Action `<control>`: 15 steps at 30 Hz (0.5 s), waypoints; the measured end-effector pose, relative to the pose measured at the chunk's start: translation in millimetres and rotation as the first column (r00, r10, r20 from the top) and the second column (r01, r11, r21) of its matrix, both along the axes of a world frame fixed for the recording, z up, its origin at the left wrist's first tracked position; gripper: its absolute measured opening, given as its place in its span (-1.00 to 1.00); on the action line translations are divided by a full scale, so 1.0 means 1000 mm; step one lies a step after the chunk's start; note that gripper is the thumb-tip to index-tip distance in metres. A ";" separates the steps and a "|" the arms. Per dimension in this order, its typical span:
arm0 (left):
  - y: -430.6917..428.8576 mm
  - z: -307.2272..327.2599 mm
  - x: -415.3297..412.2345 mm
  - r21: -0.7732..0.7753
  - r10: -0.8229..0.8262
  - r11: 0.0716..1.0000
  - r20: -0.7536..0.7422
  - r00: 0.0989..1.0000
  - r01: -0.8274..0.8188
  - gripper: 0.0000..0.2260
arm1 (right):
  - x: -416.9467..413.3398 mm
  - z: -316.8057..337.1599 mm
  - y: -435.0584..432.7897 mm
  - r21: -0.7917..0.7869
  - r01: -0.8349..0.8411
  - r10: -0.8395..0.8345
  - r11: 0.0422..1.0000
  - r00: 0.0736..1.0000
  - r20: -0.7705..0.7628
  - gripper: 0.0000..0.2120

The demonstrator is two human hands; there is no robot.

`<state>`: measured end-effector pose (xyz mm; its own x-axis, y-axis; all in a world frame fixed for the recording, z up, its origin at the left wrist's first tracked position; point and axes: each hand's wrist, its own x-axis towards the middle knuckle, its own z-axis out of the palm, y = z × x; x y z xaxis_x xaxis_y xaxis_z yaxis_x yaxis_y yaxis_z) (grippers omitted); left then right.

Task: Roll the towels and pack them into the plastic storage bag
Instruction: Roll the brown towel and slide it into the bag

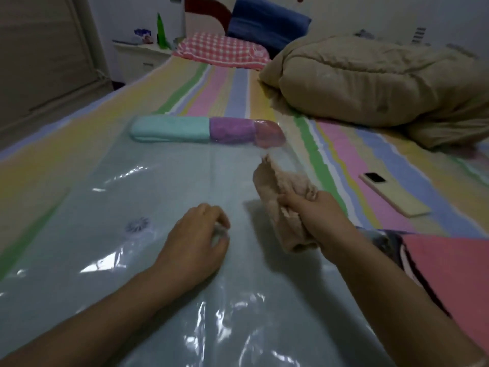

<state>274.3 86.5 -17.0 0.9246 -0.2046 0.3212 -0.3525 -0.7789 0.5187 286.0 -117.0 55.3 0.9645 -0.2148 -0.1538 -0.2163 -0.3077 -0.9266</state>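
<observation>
A large clear plastic storage bag (111, 207) lies flat across the striped bed. At its far end three rolled towels sit in a row: a teal one (169, 128), a purple one (231, 130) and a red one (268, 133). My right hand (315, 207) grips a rolled beige towel (280, 197), pointed toward the row, its far end under the plastic film. My left hand (195, 242) rests on the bag near the middle, fingers curled and pinching a fold of the plastic. A round valve (137, 225) shows on the bag left of that hand.
A bunched tan duvet (370, 80) fills the far right of the bed. A phone (394, 193) lies on the sheet at right. Pink folded cloth (455, 266) sits at the right edge. A checked pillow (222, 50) and white nightstand (137, 56) stand far back.
</observation>
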 end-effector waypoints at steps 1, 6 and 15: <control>0.010 0.003 -0.026 0.037 -0.083 0.996 -0.036 0.996 0.085 -0.82 | -0.015 0.001 -0.002 0.010 0.004 -0.004 1.000 1.000 -0.016 -0.87; 0.037 0.013 -0.123 0.158 -0.371 0.909 -0.110 0.922 0.385 -0.56 | -0.082 0.001 -0.003 0.109 0.019 -0.010 0.994 0.996 -0.088 -0.97; 0.054 0.025 -0.177 0.341 -0.426 0.843 -0.049 0.903 0.416 -0.71 | -0.169 0.003 0.006 0.128 -0.017 0.026 0.992 0.997 -0.068 -0.89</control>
<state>96.9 140.6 8.4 0.7168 -0.6717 0.1868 -0.6964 -0.6768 0.2388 117.3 -111.1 58.3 0.9546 -0.1686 -0.2454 -0.2762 -0.1938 -0.9413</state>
